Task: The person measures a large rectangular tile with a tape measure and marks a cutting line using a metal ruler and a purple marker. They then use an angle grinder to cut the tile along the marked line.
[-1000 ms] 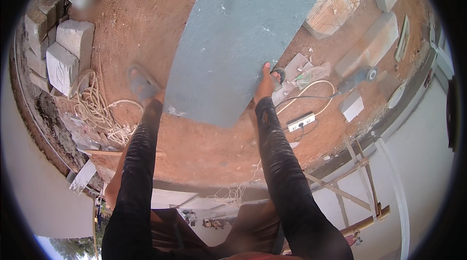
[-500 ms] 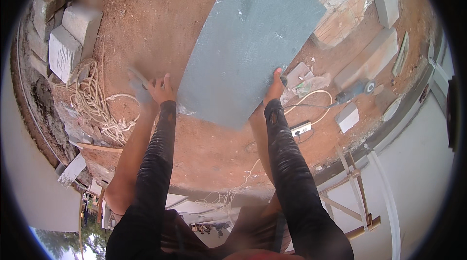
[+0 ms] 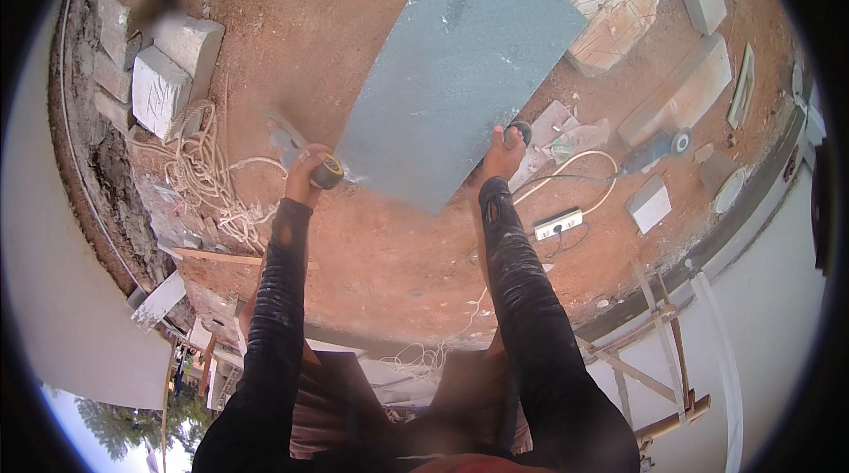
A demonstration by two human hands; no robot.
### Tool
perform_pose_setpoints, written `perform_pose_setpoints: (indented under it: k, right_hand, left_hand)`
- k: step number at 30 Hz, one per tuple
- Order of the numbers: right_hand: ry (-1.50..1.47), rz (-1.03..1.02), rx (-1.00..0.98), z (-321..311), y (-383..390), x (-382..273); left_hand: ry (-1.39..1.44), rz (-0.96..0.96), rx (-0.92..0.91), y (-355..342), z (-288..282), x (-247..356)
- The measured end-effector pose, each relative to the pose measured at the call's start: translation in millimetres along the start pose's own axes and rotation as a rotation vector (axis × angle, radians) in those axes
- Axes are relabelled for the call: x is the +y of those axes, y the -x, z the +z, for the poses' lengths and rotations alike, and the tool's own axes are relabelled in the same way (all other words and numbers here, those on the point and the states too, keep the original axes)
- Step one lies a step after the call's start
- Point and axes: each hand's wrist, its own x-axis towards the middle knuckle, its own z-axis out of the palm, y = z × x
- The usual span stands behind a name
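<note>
In the middle of the ground lies a large blue-grey slab [image 3: 451,66], tilted in view, with pale dusty patches. My left hand [image 3: 305,174] is closed around a round yellow-and-black tape measure [image 3: 327,172], next to the slab's near left edge. At the slab's right edge, the fingers of my right hand [image 3: 502,155] are curled; a dark rounded thing [image 3: 523,132] shows beside them, too hidden to name. Black dusty sleeves cover both my forearms. Close to my left hand is a blurred grey shape [image 3: 287,139], by my left foot.
Coiled rope [image 3: 208,177] and pale stone blocks [image 3: 162,88] lie on the left. To the right are a large rough stone [image 3: 619,9], an angle grinder [image 3: 654,153], a cable, a white power strip [image 3: 558,224] and a white block [image 3: 648,204]. A wooden frame [image 3: 659,331] stands lower right.
My left hand has moved right, closer to the slab's corner, and the tape measure now shows in it. My right hand has shifted slightly, its fingers more curled. The whole view has swung a little.
</note>
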Motion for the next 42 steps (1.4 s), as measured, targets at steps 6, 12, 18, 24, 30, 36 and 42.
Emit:
perform_pose_setpoints:
  k: [6,12,18,24,30,36,42]
  right_hand:
    - [-0.353,0.110,-0.963,-94.9,137.4,-98.7]
    - [-0.045,-0.109,-1.188,-225.8,129.9,-123.9]
    - [0.225,-0.146,-1.447,-350.1,108.5,-198.4]
    - [0.207,-0.350,-1.385,-454.4,86.8,-287.7]
    - [0.240,-0.736,-1.321,-494.3,147.3,-364.6]
    - [0.412,-1.010,-1.519,-473.9,318.7,-326.2]
    - [0.644,-1.538,-1.817,-468.6,539.9,-223.6]
  left_hand:
    - [-0.528,-0.143,-0.163,116.6,98.1,-16.9]
    - [-0.697,-0.189,-0.213,238.7,203.8,-8.2]
    - [-0.874,0.381,-0.119,334.0,274.6,-14.1]
    - [-0.869,0.385,0.208,405.0,358.1,-20.5]
    - [-0.542,0.448,0.285,455.6,293.0,-72.0]
    - [-0.374,0.408,0.433,567.6,198.7,-97.7]
    - [-0.051,0.524,0.695,700.3,108.2,-200.0]
